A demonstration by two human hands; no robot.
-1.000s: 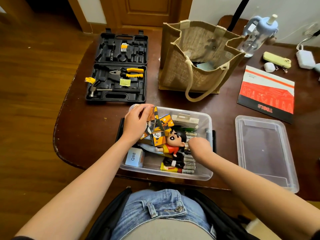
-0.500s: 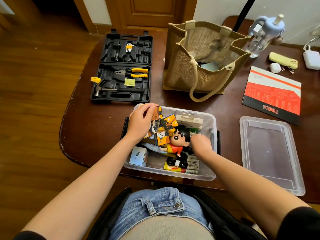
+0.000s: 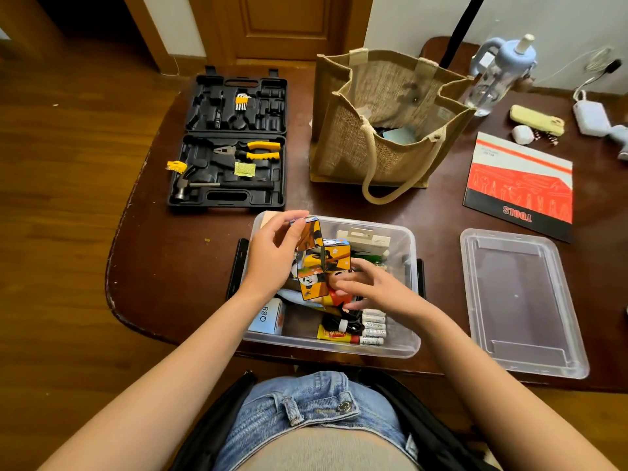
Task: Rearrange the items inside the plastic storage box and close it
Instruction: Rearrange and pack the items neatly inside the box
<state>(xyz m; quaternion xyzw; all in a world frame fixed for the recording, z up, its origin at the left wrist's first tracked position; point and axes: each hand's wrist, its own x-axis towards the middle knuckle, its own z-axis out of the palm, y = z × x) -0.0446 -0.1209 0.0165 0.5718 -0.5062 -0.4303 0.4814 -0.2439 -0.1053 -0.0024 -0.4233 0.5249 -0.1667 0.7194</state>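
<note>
The clear plastic storage box [image 3: 409, 253] stands open at the table's near edge. Its clear lid [image 3: 520, 300] lies on the table to the right. My left hand [image 3: 272, 256] holds a folding picture cube puzzle [image 3: 319, 260] above the box. My right hand [image 3: 370, 290] reaches in over a cartoon boy figurine [image 3: 339, 297], fingers curled around it, partly hiding it. Inside the box lie a Q88 box [image 3: 266, 316], several batteries [image 3: 373, 329], a black coiled cable [image 3: 339, 322], a yellow and red tube [image 3: 336, 335] and a white packet [image 3: 367, 237].
An open black tool case [image 3: 234, 141] with pliers and a hammer lies at the back left. A jute tote bag [image 3: 387, 120] stands behind the box. A red TOOLS booklet [image 3: 520, 185], a blue bottle [image 3: 496, 73] and a charger [image 3: 589, 117] sit at the right.
My right hand moved left from the batteries onto the figurine. My left hand lifted the cube puzzle slightly. The camera view shifted a little.
</note>
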